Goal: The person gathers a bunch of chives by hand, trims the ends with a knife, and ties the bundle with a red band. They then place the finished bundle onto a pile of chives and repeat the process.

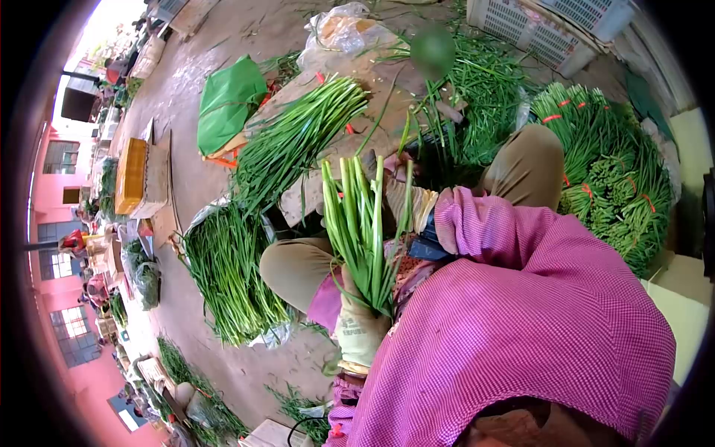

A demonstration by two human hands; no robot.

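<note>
My left hand (pixel 359 328), in a pale glove, is wrapped round a bunch of green stalks (pixel 357 223) whose pale ends point away from me. Behind the stalk ends is my right hand (pixel 398 170), partly hidden by them, near a thin green stalk (pixel 404 132); what its fingers hold, if anything, is hard to make out. A pile of long green stalks (pixel 302 134) lies on a low board in front of me. Another pile (pixel 234 276) rests on the floor beside my knee, and loose greens (pixel 484 89) are heaped beyond my right hand.
Bundles with red ties (pixel 596 171) stand at the right. White crates (pixel 529 30) are at the top right. A green bag (pixel 227 104) and a yellow box (pixel 131 176) are on the left side. Several people (pixel 95 290) sit far off at the left edge.
</note>
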